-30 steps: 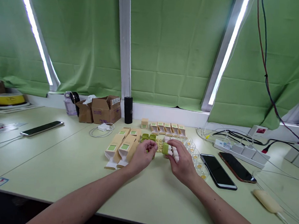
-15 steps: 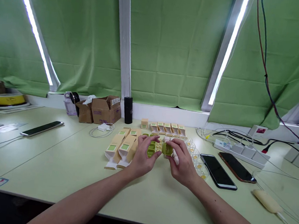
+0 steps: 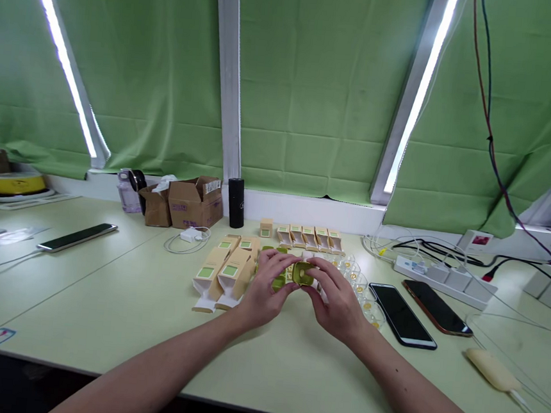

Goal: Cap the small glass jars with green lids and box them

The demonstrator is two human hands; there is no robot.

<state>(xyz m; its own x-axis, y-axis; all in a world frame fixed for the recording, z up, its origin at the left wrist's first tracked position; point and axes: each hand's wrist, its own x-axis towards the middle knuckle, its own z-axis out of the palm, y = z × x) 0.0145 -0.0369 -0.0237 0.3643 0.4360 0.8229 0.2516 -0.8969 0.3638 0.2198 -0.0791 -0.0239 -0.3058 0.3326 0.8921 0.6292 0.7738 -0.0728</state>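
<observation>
My left hand [image 3: 264, 290] and my right hand [image 3: 337, 299] meet over the middle of the green table [image 3: 118, 295]. Their fingertips pinch a small olive-green case [image 3: 302, 272] between them, and the left hand also covers another green piece [image 3: 277, 282]. Small white capsule-like pieces that I held a second ago are hidden behind my right fingers. Just left of my left hand lie tan cartons with green labels [image 3: 224, 271]. A row of smaller open tan boxes [image 3: 307, 237] stands behind the hands. Clear round cups with yellow contents [image 3: 365, 296] curve along the right hand's far side.
Two phones [image 3: 417, 311] lie right of the cups, with a white power strip [image 3: 443, 273] and cables behind. A black cylinder [image 3: 236, 202], brown cardboard boxes [image 3: 186, 201] and a white charger [image 3: 189, 234] sit at the back left. Another phone [image 3: 78, 235] lies far left. A cream-coloured handle [image 3: 491, 369] lies right.
My left hand has reached in and closed on the green case together with my right hand. The case has turned, and the white pieces under my right fingers are no longer visible.
</observation>
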